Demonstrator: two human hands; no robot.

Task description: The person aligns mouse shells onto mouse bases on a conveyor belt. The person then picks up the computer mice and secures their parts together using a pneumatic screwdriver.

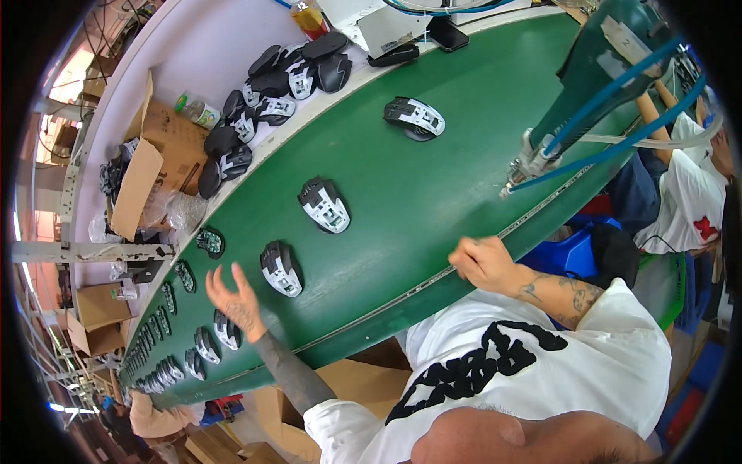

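The left hand (pixel 232 298), its grip spread apart and holding nothing, hovers over the green belt (pixel 433 178) just left of the nearest half-built mouse (pixel 281 267), whose long axis runs across the belt, while the loosely curled, empty right hand (pixel 481 261) rests well apart on the belt's near edge.

The far end of the green conveyor belt (pixel 433 178) shrinks toward the lower left, and the mouse shells (pixel 166 371) lined up there get too small for me to tell one from the next. My right hand (pixel 481 261) curls over the belt's near edge, so its fingertips and palm are hidden from me. My own shoulder covers the cardboard box (pixel 348 383) below the belt. The open carton (pixel 143 166) hides most of what it holds. The green machine arm (pixel 595 69) runs past the upper rim.
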